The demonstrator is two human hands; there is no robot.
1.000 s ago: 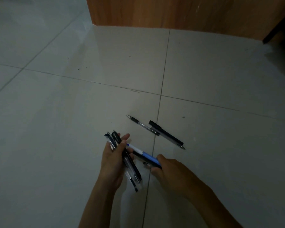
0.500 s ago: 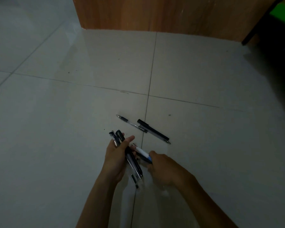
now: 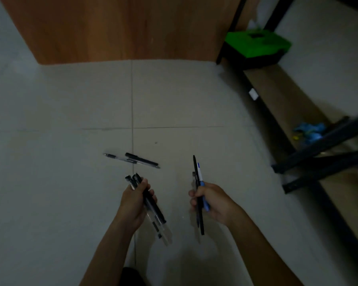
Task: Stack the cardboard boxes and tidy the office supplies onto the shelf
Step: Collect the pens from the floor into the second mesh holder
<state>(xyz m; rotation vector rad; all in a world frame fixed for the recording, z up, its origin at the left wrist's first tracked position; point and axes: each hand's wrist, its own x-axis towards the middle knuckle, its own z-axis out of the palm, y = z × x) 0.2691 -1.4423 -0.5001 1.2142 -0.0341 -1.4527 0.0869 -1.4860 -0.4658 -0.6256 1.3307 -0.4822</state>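
Observation:
My left hand grips a bundle of black and clear pens that slants down to the right. My right hand holds a second bunch, a blue-and-white pen with black pens, pointing almost straight away from me. Both hands hover over the pale tiled floor. Two more pens lie on the floor ahead of my left hand: a clear one with a black grip and a black one, overlapping end to end. The low shelf runs along the right.
A wooden panel stands across the back. On the shelf sit a green box, a small white object and a blue bundle. Black metal shelf bars cross the right side at hand height.
My hands have moved apart; the right hand has drawn the blue-and-white pen and black pens away to the right. The view has swung right, bringing the shelf into sight.

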